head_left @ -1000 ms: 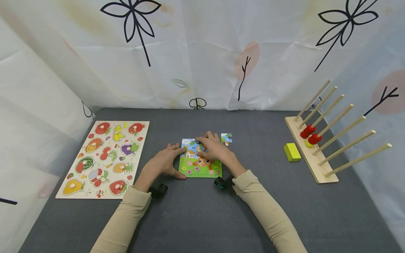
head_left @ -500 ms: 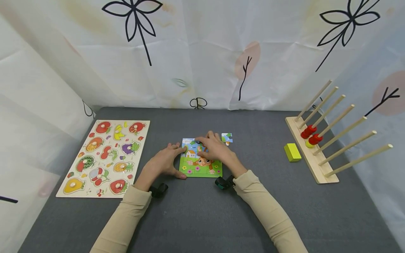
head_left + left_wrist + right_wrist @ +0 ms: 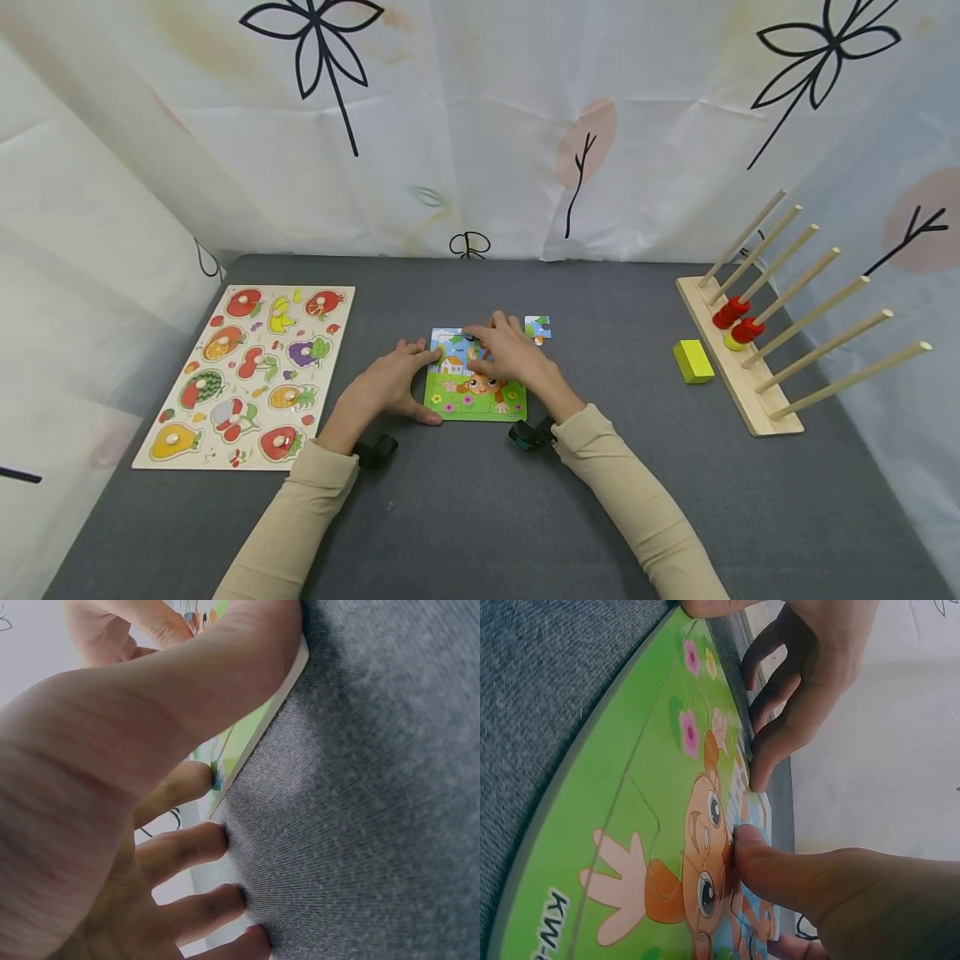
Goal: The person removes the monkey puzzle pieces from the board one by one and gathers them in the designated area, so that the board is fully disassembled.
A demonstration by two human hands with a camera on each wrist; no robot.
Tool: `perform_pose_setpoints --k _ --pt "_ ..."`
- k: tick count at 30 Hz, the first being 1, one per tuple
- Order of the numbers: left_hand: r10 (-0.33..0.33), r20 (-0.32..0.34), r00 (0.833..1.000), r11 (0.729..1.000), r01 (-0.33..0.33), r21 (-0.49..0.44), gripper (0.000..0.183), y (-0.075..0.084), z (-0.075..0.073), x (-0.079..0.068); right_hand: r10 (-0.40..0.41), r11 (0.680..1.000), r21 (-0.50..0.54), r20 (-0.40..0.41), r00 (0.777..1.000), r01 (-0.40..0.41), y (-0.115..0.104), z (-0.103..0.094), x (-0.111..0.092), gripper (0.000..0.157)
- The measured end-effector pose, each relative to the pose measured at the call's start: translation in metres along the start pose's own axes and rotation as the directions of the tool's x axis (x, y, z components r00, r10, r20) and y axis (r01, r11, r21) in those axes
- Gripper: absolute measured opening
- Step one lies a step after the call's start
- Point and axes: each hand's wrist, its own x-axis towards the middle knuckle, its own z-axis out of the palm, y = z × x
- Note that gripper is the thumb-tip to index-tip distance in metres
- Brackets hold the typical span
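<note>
A jigsaw puzzle point(image 3: 467, 406) with a cartoon monkey lies flat on the grey table, between the hands. My left hand point(image 3: 390, 383) rests at its left side: the thumb is on the lower left corner, the index fingertip touches the left edge, and the other fingertips stand spread on the cloth in the left wrist view. Over the upper right part is my right hand point(image 3: 513, 354); its thumb and index finger grip a puzzle piece point(image 3: 468, 337), mostly hidden beneath them. In the right wrist view the thumb presses down beside the monkey's head point(image 3: 706, 855).
A loose puzzle piece point(image 3: 537, 327) lies beyond the right hand. To the left is a fruit peg board point(image 3: 243, 383). On the right are a yellow block point(image 3: 692, 362) and a wooden rack of pegs point(image 3: 776, 423) with red and yellow beads. Patterned cloth point(image 3: 465, 150) hangs behind the table.
</note>
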Motion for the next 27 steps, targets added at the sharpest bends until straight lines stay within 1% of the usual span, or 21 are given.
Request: perform_pose_setpoints --k 16,27 --pt "0.003 0.001 1.000 1.000 -0.003 -0.004 0.110 0.0006 0.0000 0.0002 -0.016 1.000 -0.009 -0.004 1.000 0.016 0.0023 0.0003 -0.0007 0.057" --pt "0.004 -0.004 1.000 1.000 -0.004 0.000 0.109 0.0005 0.0001 0.0012 -0.024 1.000 0.009 -0.011 1.000 0.024 0.0013 -0.0035 -0.0021 0.053"
